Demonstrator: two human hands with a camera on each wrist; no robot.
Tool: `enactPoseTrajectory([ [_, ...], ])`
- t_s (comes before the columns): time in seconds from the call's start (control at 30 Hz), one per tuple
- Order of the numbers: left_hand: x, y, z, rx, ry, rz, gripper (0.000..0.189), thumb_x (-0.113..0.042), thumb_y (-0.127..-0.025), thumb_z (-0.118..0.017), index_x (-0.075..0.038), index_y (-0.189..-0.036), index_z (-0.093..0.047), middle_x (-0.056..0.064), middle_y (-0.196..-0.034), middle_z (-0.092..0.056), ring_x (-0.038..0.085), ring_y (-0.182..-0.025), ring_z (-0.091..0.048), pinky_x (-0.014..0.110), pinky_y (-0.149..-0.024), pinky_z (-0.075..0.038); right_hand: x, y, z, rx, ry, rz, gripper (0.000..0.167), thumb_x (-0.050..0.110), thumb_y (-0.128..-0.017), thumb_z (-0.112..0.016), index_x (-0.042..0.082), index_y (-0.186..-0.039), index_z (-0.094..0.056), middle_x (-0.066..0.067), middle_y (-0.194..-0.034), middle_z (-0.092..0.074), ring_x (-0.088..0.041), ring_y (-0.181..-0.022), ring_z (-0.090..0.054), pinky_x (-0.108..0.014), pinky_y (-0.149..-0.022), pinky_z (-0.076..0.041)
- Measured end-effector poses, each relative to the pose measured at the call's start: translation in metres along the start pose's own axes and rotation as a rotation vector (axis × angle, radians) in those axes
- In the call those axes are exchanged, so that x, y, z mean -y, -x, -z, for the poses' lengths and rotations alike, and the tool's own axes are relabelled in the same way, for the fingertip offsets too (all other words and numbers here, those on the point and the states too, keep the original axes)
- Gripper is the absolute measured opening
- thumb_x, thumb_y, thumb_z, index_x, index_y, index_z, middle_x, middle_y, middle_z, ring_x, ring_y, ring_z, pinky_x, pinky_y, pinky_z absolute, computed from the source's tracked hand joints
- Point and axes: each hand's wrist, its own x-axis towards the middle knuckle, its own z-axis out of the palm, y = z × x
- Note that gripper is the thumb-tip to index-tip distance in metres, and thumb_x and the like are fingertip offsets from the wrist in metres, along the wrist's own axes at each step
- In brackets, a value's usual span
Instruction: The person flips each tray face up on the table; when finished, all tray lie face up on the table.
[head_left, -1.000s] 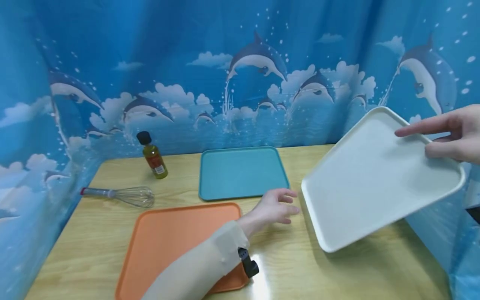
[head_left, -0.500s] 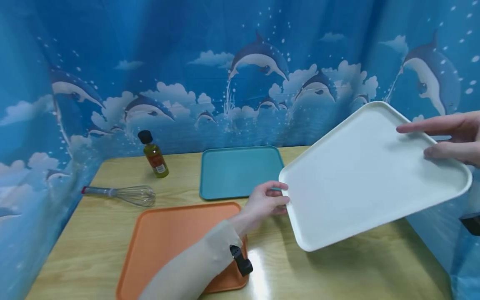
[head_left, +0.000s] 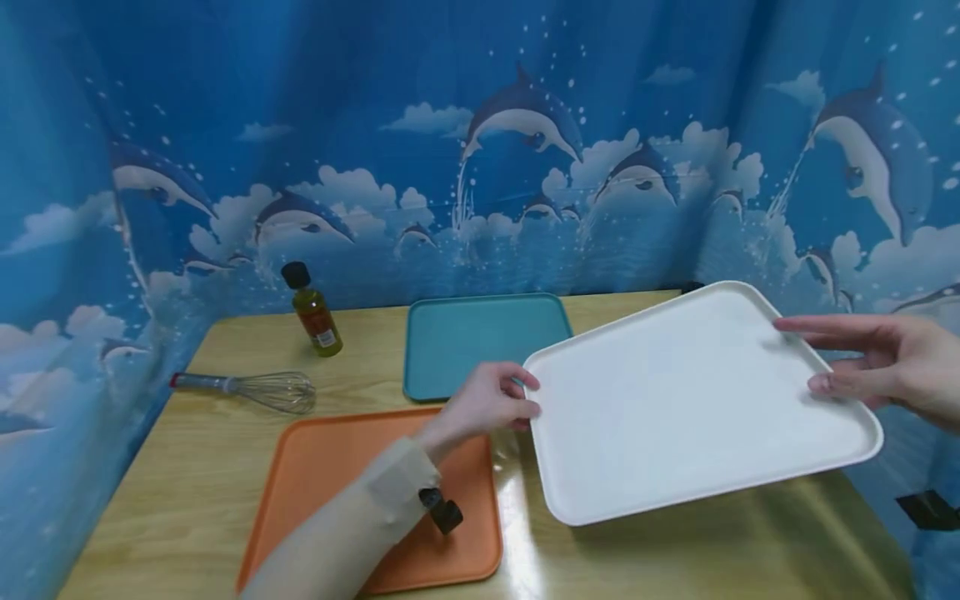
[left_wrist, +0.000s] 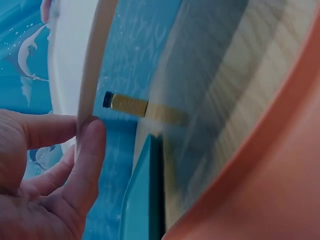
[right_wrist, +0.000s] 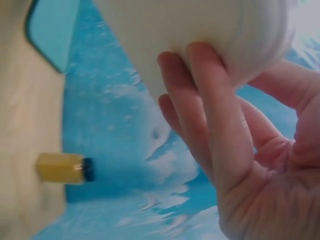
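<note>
A white rectangular tray (head_left: 675,408) is held tilted above the right part of the table, its right end higher. My left hand (head_left: 491,398) pinches its left rim between thumb and fingers; in the left wrist view the thumb (left_wrist: 90,155) presses one side of the rim. My right hand (head_left: 892,358) grips the right end, thumb on the upper face. The right wrist view shows fingers (right_wrist: 212,80) spread against the underside. Below my left forearm lies an orange tray (head_left: 330,467), partly covered by the sleeve. A teal tray (head_left: 480,342) lies behind it, partly overlapped by my hand.
An amber bottle with a dark cap (head_left: 317,321) stands at the back left, a wire whisk (head_left: 255,390) in front of it. A yellow bottle (right_wrist: 60,167) with a black cap stands near the back edge, mostly hidden behind the white tray in the head view. A dolphin-print curtain (head_left: 360,108) encloses the table.
My left hand has reached the white tray's left rim and taken hold of it. The tray has shifted left, and its right end has come down with my right hand.
</note>
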Motion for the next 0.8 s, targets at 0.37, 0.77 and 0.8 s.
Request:
enactPoseTrajectory([
  [0.37,-0.004,0.004,0.009,-0.030,-0.368,0.011,0.015,0.001,-0.089,-0.076,-0.007,-0.101,-0.081,0.008,-0.073,-0.074,0.025,-0.062,-0.077,0.027,-0.058,-0.059,-0.050,-0.015,-0.042,0.312,-0.085,-0.074,0.061,0.015,-0.111,-0.071,0.032,-0.168,-0.053,-0.012,-0.137,-0.077,-0.021,-0.088,-0.080,-0.046,-0.073,-0.070],
  [0.77,0.003,0.001,-0.002,0.059,-0.422,0.076,0.014,0.004,-0.091,-0.072,-0.007,-0.087,-0.080,0.007,-0.071,-0.077,0.015,-0.055,-0.072,0.032,-0.059,-0.064,-0.092,-0.037,-0.073,0.465,-0.104,-0.023,0.056,0.010,-0.109,-0.072,0.007,-0.163,-0.058,-0.005,-0.117,-0.079,-0.012,-0.096,-0.080,-0.039,-0.068,-0.069],
  [0.8,0.003,0.000,-0.002,0.069,-0.424,0.080,0.014,0.004,-0.092,-0.072,-0.007,-0.086,-0.080,0.007,-0.071,-0.078,0.015,-0.055,-0.072,0.033,-0.059,-0.065,-0.092,-0.038,-0.075,0.456,-0.086,-0.029,0.061,0.010,-0.108,-0.073,-0.004,-0.164,-0.052,-0.007,-0.117,-0.079,-0.013,-0.096,-0.080,-0.041,-0.067,-0.069],
])
